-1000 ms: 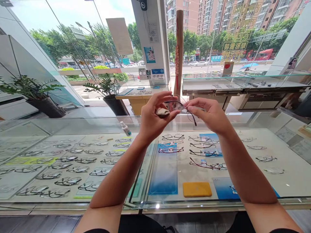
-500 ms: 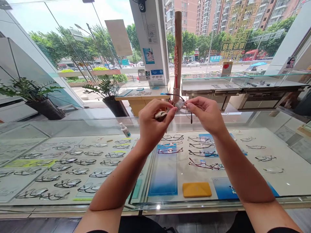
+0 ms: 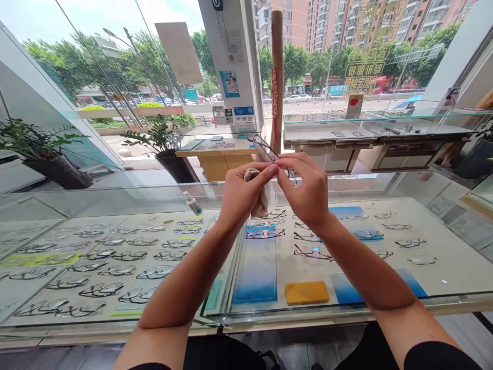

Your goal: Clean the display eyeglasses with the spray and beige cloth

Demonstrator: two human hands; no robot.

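Note:
A pair of thin dark-framed eyeglasses is held up over the glass counter, between my two hands. My right hand is closed, pinching the frame between thumb and fingers. My left hand is closed around a crumpled beige cloth, which hangs below the palm. The left thumb and forefinger meet the right fingertips at the frame; the fingers hide much of it, so whether the left ones grip it I cannot tell.
Rows of eyeglasses lie inside the glass display counter. A small white spray bottle stands left of my hands. Nearer me is a yellow case. Potted plants and a wooden post stand beyond the counter.
My hands have come together, the right moving left until the fingertips meet. The eyeglasses have turned, and more of the cloth hangs down. The view has shifted slightly.

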